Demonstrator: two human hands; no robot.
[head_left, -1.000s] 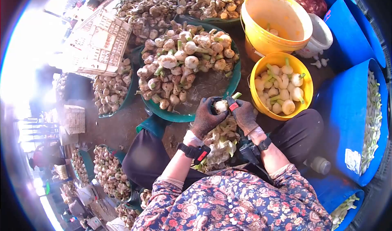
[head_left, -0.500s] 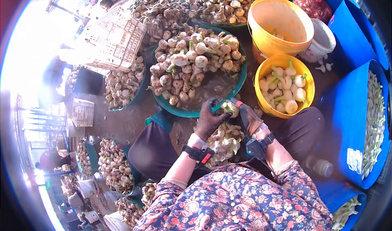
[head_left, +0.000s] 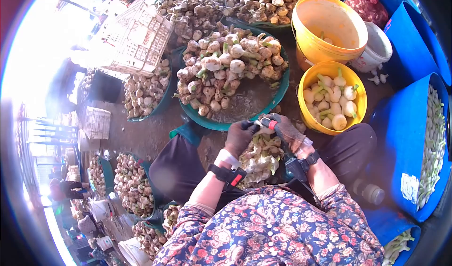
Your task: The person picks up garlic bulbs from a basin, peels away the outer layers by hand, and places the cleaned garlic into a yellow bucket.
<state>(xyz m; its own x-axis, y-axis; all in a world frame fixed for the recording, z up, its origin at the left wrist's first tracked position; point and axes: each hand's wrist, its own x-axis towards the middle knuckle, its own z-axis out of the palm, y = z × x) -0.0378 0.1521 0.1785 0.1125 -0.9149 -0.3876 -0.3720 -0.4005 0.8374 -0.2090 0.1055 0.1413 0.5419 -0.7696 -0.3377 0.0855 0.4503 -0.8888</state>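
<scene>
The left hand point(head_left: 241, 136) pinches a garlic bulb point(head_left: 264, 127), fingers curled. The right hand point(head_left: 282, 130) closes against its other side.

Garlic bulb point(head_left: 264, 127) between two gloved hands, above pale peelings point(head_left: 261, 160).

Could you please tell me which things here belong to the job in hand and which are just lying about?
Seemingly in the job:
left hand
right hand
garlic bulb between them
soiled bulbs in green basin
papery peelings
cleaner bulbs in small yellow bucket

Probably lying about:
white crate
red net bag
translucent bottle
</scene>
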